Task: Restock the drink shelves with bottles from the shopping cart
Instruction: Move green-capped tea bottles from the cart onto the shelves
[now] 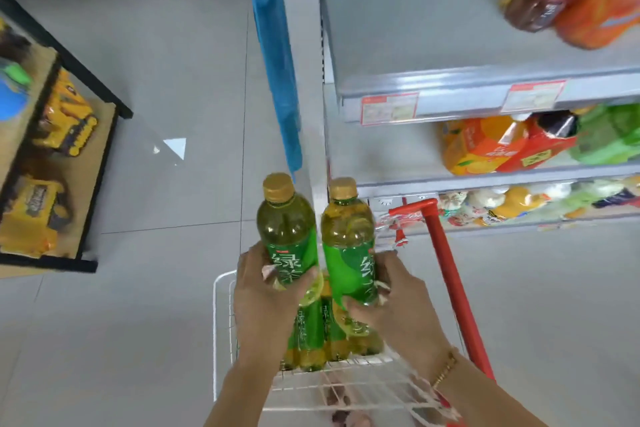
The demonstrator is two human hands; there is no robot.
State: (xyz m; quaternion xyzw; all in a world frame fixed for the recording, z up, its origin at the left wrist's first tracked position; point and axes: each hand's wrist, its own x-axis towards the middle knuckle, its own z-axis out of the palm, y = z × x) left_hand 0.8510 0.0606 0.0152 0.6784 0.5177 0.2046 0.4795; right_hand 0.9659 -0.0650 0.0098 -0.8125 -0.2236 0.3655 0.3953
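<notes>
Holding green-label plastic tea bottle w/ gold cap [289, 236] in my left hand [265, 291], twin bottle [349, 243] clamped in right hand [398, 298], both above white wire cart [221, 305]. Risk: one-handed grip slips, bottle drops before grey metal shelf [433, 45].

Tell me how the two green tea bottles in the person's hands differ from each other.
The left hand's bottle sits a little higher and leans slightly left; the right hand's bottle stands nearer upright, closer to the shelves. The left hand wraps its bottle from the left, the right hand from the right and below. Both have gold caps, green labels and yellowish tea, and are held above the white cart basket.
</notes>
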